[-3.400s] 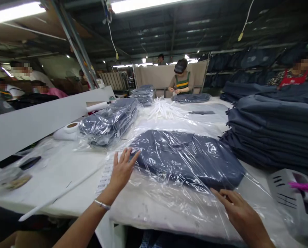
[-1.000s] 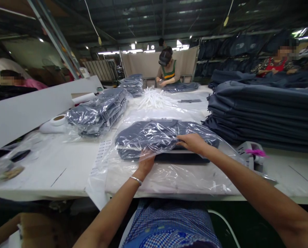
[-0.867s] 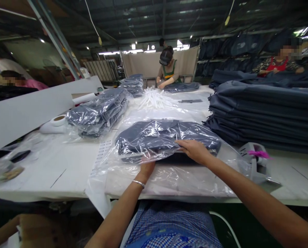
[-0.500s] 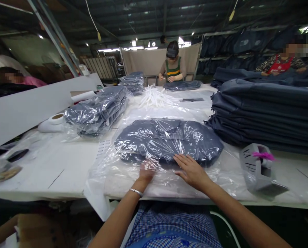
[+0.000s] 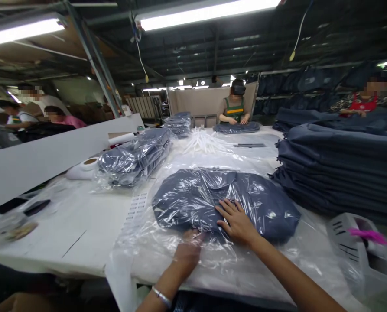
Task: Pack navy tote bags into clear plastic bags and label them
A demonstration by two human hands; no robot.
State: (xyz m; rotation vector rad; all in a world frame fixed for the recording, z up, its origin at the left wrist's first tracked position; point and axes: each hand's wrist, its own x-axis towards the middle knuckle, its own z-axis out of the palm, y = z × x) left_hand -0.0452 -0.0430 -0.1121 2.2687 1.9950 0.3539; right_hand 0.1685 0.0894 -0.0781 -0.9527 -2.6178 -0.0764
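Note:
A dark blue folded fabric item (image 5: 186, 195) in a clear plastic bag lies on the table in front of me. My right hand (image 5: 239, 223) rests on top of it, palm down, with fingers stretched and spread over the plastic. At the near edge of the item is my left hand (image 5: 190, 249), covered by the clear plastic. Its fingers go in under the item's edge and are hidden, so their grip does not show. The loose mouth of the plastic bag (image 5: 213, 268) spreads towards the table's front edge.
A tall pile of dark blue fabric items (image 5: 343, 173) stands at right, with a tape dispenser (image 5: 352, 242) before it. Bagged items (image 5: 134, 158) are stacked at left, near a white roll (image 5: 86, 167). White strips (image 5: 204, 141) lie behind. A co-worker (image 5: 235, 106) works across the table.
My right hand has moved further onto the bagged item, and my left hand has slid under its near edge. The item looks puffier. The camera view has tilted up.

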